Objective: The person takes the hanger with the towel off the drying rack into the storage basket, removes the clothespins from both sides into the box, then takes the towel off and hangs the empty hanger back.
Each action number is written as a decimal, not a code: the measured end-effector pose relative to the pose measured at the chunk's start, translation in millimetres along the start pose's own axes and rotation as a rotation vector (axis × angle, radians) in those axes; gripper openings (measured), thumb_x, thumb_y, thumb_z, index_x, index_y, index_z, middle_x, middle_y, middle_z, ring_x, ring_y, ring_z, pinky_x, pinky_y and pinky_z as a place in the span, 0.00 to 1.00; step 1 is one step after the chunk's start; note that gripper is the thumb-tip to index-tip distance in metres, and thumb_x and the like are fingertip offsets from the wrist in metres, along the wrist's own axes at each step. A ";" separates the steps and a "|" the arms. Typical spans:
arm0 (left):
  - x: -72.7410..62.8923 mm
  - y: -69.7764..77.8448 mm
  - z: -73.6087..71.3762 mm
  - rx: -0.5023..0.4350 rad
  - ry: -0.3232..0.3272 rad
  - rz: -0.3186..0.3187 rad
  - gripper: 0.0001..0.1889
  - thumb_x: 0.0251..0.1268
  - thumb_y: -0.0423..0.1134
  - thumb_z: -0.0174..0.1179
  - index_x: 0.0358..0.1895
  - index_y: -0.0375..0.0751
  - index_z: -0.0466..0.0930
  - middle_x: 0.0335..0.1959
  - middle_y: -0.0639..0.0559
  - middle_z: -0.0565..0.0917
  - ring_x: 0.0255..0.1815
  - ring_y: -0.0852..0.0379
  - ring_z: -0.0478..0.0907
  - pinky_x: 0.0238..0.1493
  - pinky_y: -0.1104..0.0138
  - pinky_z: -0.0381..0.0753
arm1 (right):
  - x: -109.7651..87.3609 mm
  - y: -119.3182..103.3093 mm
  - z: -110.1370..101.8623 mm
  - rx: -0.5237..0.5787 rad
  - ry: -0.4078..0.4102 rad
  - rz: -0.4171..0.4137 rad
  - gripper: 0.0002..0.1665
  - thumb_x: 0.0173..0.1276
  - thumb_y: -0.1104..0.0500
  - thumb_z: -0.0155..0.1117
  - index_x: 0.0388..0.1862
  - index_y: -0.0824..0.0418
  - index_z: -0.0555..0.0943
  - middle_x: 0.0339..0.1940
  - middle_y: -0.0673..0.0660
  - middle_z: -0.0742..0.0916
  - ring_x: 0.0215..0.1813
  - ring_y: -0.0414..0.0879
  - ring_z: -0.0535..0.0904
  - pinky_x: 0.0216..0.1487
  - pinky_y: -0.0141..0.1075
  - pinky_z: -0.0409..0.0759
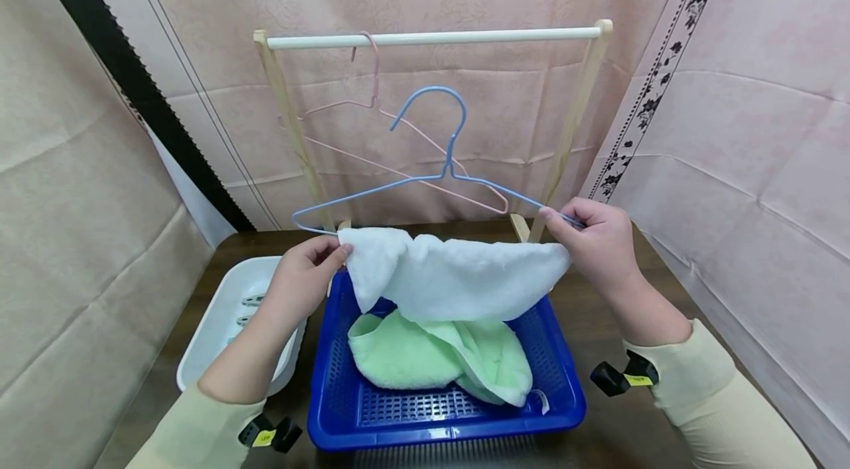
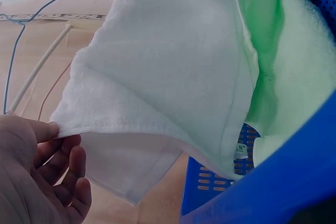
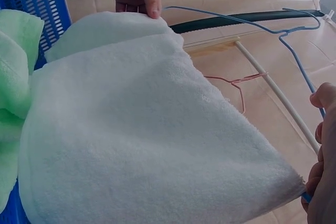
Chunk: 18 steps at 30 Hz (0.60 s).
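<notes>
A white towel [image 1: 465, 270] hangs folded over the lower bar of a blue clothes hanger [image 1: 412, 180], whose hook points up. My left hand [image 1: 308, 273] pinches the towel's left upper edge between thumb and finger, close to the hanger's left end. At the other side, my right hand [image 1: 600, 240] grips the right corner of the hanger, next to the towel's right end. Below the white towel, a green towel [image 1: 405, 355] lies bunched in a blue basket [image 1: 448, 433]. The bar under the white towel is hidden.
Behind stands a rack with a white rail [image 1: 478, 35] and wooden posts. A pink hanger [image 1: 375, 71] hangs from the rail. To the left sits a white tray [image 1: 199, 336] holding small clips [image 1: 252, 300]. Patterned cloth [image 1: 750, 122] encloses the brown table [image 1: 637, 410].
</notes>
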<state>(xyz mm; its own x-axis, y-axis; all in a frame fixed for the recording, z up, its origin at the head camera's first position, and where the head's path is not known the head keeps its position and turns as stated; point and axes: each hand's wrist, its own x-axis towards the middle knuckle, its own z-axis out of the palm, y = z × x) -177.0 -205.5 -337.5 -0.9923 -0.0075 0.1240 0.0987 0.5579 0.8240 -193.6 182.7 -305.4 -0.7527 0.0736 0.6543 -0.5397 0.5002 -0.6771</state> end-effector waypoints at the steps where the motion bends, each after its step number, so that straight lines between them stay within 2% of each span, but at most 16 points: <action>1: -0.8 -0.3 0.3 0.012 -0.001 0.002 0.17 0.74 0.53 0.56 0.47 0.42 0.83 0.39 0.44 0.84 0.41 0.47 0.79 0.42 0.60 0.79 | -0.1 0.0 -0.1 0.001 0.001 0.001 0.18 0.60 0.63 0.74 0.14 0.61 0.79 0.11 0.45 0.72 0.18 0.37 0.64 0.19 0.29 0.61; 8: -7.6 -2.5 4.6 0.103 0.003 0.067 0.15 0.73 0.54 0.57 0.41 0.47 0.83 0.30 0.46 0.80 0.31 0.51 0.72 0.34 0.60 0.74 | -0.3 -0.9 -1.8 -0.016 0.015 0.008 0.17 0.59 0.62 0.75 0.14 0.62 0.80 0.12 0.44 0.72 0.18 0.36 0.64 0.20 0.29 0.61; 18: -15.9 1.5 13.9 0.198 -0.041 0.124 0.11 0.72 0.51 0.59 0.32 0.52 0.81 0.24 0.54 0.76 0.26 0.53 0.70 0.29 0.61 0.71 | -1.9 -3.4 -3.0 -0.035 0.029 0.021 0.17 0.59 0.61 0.75 0.15 0.63 0.80 0.12 0.44 0.73 0.18 0.36 0.65 0.19 0.28 0.62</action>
<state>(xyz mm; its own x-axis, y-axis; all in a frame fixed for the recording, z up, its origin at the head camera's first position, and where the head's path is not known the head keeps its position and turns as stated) -162.1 -193.0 -345.9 -0.9761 0.1023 0.1919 0.2073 0.7042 0.6790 -189.2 183.5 -303.3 -0.7523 0.1095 0.6496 -0.5098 0.5279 -0.6793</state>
